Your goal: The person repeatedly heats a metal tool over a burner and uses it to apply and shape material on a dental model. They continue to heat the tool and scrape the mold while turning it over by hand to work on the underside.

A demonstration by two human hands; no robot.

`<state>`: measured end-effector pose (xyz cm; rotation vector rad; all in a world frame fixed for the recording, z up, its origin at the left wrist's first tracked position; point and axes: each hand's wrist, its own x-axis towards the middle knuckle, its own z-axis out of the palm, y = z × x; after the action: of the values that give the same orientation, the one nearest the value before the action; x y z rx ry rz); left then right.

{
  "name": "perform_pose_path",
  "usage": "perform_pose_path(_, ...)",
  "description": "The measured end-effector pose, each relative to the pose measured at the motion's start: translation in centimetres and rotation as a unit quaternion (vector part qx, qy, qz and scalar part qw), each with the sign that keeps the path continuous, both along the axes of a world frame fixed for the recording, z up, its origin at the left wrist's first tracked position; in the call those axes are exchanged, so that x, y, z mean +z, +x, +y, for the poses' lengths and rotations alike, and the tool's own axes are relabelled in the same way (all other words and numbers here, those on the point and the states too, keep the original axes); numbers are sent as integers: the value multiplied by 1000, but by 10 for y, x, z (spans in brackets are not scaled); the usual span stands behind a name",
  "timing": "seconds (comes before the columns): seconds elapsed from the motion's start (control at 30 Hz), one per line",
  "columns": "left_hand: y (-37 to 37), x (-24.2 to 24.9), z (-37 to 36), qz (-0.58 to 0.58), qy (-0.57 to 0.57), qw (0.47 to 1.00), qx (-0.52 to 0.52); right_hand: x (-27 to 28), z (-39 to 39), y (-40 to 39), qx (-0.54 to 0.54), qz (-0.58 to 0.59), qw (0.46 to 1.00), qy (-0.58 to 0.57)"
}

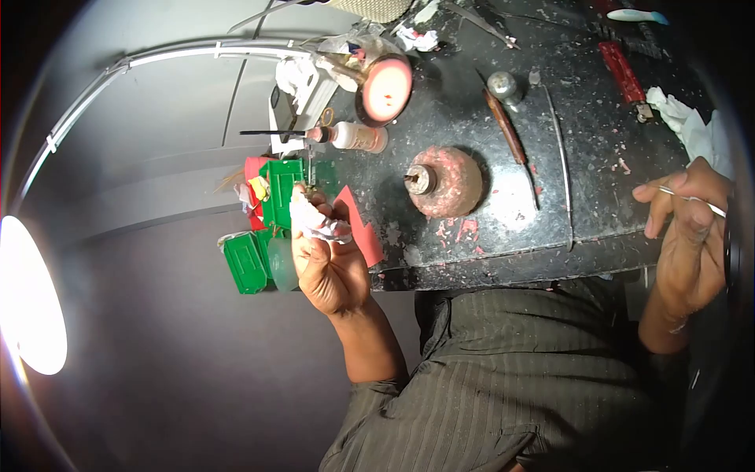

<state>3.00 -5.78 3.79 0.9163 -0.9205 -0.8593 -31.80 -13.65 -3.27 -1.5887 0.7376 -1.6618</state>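
My left hand (330, 271) is raised in front of the table's edge, its fingers closed around a whitish, uneven piece like a plaster dental cast (308, 216). The piece's far side is hidden by the fingers. Behind that hand lies a flat pink wax sheet (360, 232). At the far right, my right hand (688, 236) grips a thin metal hand tool (700, 202) between fingers and thumb, well apart from the cast. Between the hands, a round spirit lamp (456, 185) spattered with pink wax stands on the dark tabletop (503, 212).
A wooden-handled wax knife (506, 126) and a slim metal rod (561, 157) lie beyond the lamp. A bottle (358, 138), a lit round pink object (387, 90) and green bins (283, 193) stand left. Right are a red-handled tool (621, 71) and white tissue (692, 126).
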Motion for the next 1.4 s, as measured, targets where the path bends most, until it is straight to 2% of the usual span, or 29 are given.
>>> perform_pose_path(0.07,-3,5,4,184,-18,979,-85,-1,-1,3,17,5,1000,-12)
perform_pose_path(0.1,-3,7,7,180,-22,980,-80,-4,0,3,22,2,1000,-16)
perform_pose_path(0.2,0,9,18,332,-23,933,-139,-10,0,-2,40,0,999,25)
perform_pose_path(0.37,7,1,33,357,-33,921,-151,-18,3,2,-12,-19,996,85)
perform_pose_path(0.43,10,-3,38,329,-36,932,-146,-19,-1,-2,10,9,997,76)
perform_pose_path(0.47,10,-4,39,309,-36,942,-129,-28,-3,-8,-27,69,996,59)
perform_pose_path(0.7,18,-8,41,232,-51,968,-76,-23,-6,-2,-34,53,997,34)
perform_pose_path(0.77,17,-7,34,36,-61,997,-6,-18,-5,1,-40,24,998,40)
perform_pose_path(0.83,18,-14,21,-81,-76,986,121,-11,-2,8,-56,11,997,48)
perform_pose_path(0.9,16,-15,8,-184,-107,971,107,-7,1,14,-93,14,995,30)
perform_pose_path(0.93,14,-15,4,-182,-105,973,100,-3,1,16,-96,3,995,25)
perform_pose_path(1.0,10,-16,-6,-274,-103,948,128,-4,-2,14,-63,-21,998,5)
perform_pose_path(1.1,2,-15,-21,-335,-111,926,130,-7,-1,13,-55,-27,998,-1)
perform_pose_path(1.2,-2,-15,-28,-350,-100,923,126,-9,-2,11,-23,-42,999,-14)
perform_pose_path(1.4,-3,-19,-34,-396,-118,905,101,-10,-2,9,-28,-35,999,-31)
